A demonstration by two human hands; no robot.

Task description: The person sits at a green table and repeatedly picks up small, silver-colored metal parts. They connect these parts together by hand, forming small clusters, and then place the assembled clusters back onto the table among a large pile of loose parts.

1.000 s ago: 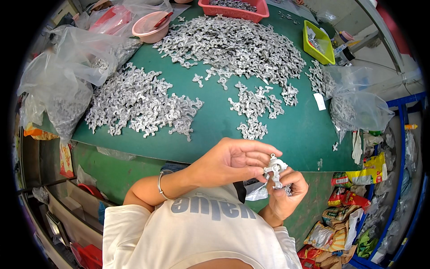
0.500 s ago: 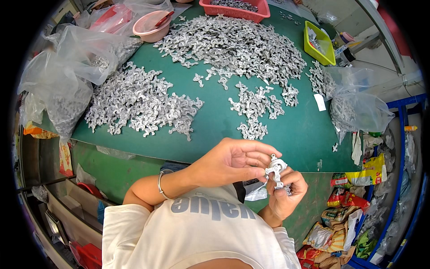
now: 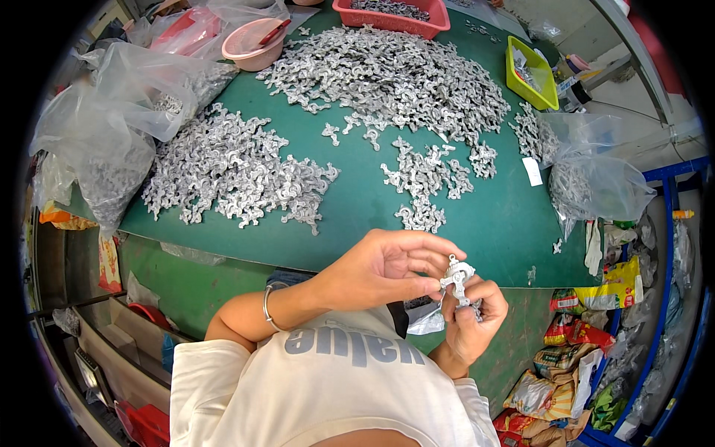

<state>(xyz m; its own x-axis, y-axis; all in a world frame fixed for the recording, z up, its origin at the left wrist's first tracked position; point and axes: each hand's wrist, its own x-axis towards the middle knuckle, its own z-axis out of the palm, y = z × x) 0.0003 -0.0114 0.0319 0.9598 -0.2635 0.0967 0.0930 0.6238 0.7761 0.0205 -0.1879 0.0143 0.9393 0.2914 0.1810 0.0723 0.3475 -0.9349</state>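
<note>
Between my two hands, just off the table's near edge, is a small silver-grey metal casting with a ring at its top and curved arms. My left hand pinches its left side between thumb and fingertips. The fingers of my right hand are curled round its lower part, and more grey metal shows between them; whether that is a second piece I cannot tell. Ahead on the green table lie a large heap of like castings, a left heap and a smaller cluster.
Clear plastic bags of parts stand at the left and right. Along the back are a pink bowl, a red basket and a yellow-green basket. A blue rack and coloured sacks are at the right.
The casting has turned slightly in my fingers, and my right hand has shifted a little to the left. My left hand and the heaps stay where they were.
</note>
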